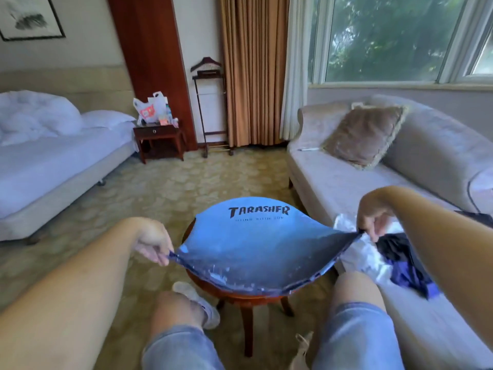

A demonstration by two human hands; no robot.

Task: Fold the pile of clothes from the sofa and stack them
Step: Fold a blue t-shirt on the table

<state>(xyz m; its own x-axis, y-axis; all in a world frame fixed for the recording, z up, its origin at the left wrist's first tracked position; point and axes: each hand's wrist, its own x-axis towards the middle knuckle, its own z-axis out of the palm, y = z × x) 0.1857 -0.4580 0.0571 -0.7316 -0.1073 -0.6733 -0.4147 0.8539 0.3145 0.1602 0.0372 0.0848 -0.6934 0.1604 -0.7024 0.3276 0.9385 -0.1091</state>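
Observation:
A blue T-shirt [253,249] with black lettering is stretched out above a small round wooden table [248,297]. My left hand [157,244] pinches its left corner and my right hand [373,217] pinches its right corner, so the cloth hangs taut between them and drapes over the tabletop. On the sofa seat [333,182] to my right lies a loose pile of clothes [394,263], white and dark blue, partly hidden behind my right forearm.
My knees in denim shorts sit on either side of the table. A brown cushion [365,134] leans on the sofa back. A bed [53,161] stands at the left, a nightstand [160,137] and a valet stand [210,108] behind. Patterned carpet lies between them.

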